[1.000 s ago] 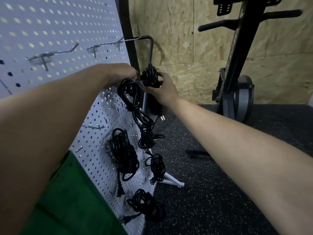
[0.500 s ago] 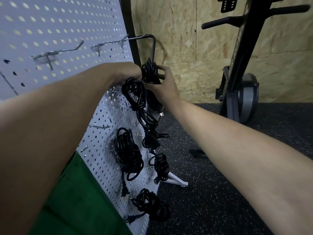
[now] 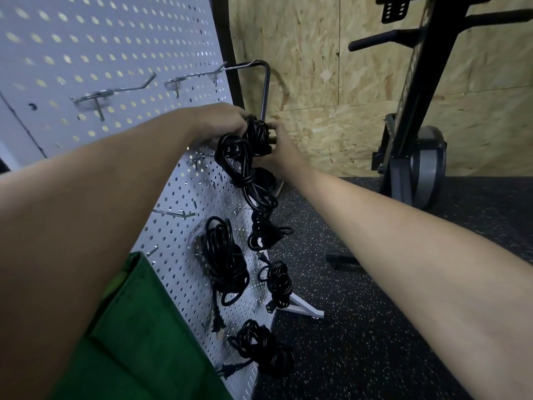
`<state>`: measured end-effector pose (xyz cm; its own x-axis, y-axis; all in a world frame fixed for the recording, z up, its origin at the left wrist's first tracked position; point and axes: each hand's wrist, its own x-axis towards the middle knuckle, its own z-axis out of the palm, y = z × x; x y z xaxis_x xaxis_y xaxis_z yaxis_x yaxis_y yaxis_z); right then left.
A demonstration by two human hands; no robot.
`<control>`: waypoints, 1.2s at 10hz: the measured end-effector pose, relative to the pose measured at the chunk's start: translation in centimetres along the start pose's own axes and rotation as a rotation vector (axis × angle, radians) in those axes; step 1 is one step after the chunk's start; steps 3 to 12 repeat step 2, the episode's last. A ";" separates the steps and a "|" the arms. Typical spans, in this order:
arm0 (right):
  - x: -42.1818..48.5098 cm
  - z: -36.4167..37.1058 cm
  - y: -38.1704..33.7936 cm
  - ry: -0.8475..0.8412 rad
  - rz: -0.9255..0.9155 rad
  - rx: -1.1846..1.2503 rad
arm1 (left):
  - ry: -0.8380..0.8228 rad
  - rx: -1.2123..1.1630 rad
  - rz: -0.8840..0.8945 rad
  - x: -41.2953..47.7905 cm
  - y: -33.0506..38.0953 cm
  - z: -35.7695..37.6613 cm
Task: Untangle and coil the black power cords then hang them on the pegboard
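The grey pegboard [image 3: 115, 53] carries several hung coils [image 3: 225, 261] of black cord low near its right edge. Higher on that edge a glossy, knotted cord bundle [image 3: 245, 174] dangles in loose loops. The left hand [image 3: 222, 122] and right hand [image 3: 284, 158] both curl their fingers around its top.

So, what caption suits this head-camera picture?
At the pegboard, the left hand and right hand hold a coiled black cord; other coils hang below.
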<state>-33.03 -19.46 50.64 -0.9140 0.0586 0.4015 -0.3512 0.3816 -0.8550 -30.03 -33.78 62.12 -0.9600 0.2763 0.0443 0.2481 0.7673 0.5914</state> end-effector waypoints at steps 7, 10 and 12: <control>-2.1 -2.8 -1.5 -0.069 -0.070 -0.068 | 0.127 0.192 0.109 -0.8 0.8 -0.6; -2.1 -2.8 -1.5 -0.069 -0.070 -0.068 | 0.127 0.192 0.109 -0.8 0.8 -0.6; -2.1 -2.8 -1.5 -0.069 -0.070 -0.068 | 0.127 0.192 0.109 -0.8 0.8 -0.6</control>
